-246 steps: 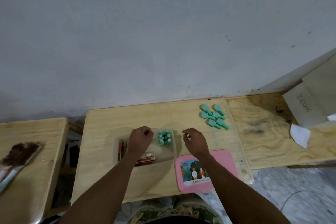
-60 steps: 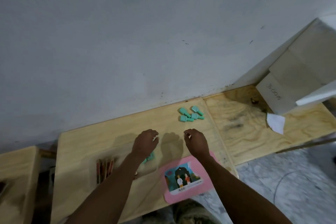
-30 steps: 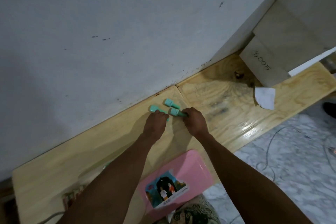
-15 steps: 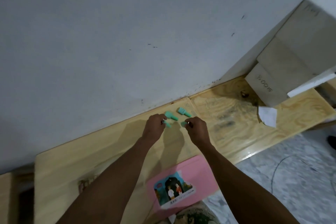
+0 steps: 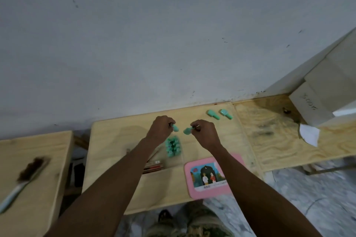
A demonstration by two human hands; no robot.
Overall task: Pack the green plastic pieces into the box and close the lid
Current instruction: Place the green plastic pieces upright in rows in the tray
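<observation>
Each hand holds one green plastic piece above the wooden table [image 5: 115,140]. My left hand [image 5: 160,131] pinches a green piece [image 5: 175,128] and my right hand [image 5: 204,133] pinches another green piece [image 5: 187,131]. Just below the hands, several green pieces [image 5: 173,146] stand packed together in the right end of a clear box [image 5: 181,159]. Two loose green pieces [image 5: 212,114] [image 5: 225,114] lie at the table's far right. The pink lid [image 5: 212,176] with a picture lies near the front edge, under my right forearm.
Brown sticks [image 5: 153,166] fill the box's left part, half hidden by my left forearm. A brush [image 5: 25,175] lies on the left table. A second wooden table [image 5: 279,136] on the right carries a white paper [image 5: 308,135] and a white block [image 5: 316,106].
Both hands picked a green piece from the far pile and drew back toward the box. Two pieces remain at the far right. The camera tilted back toward the left.
</observation>
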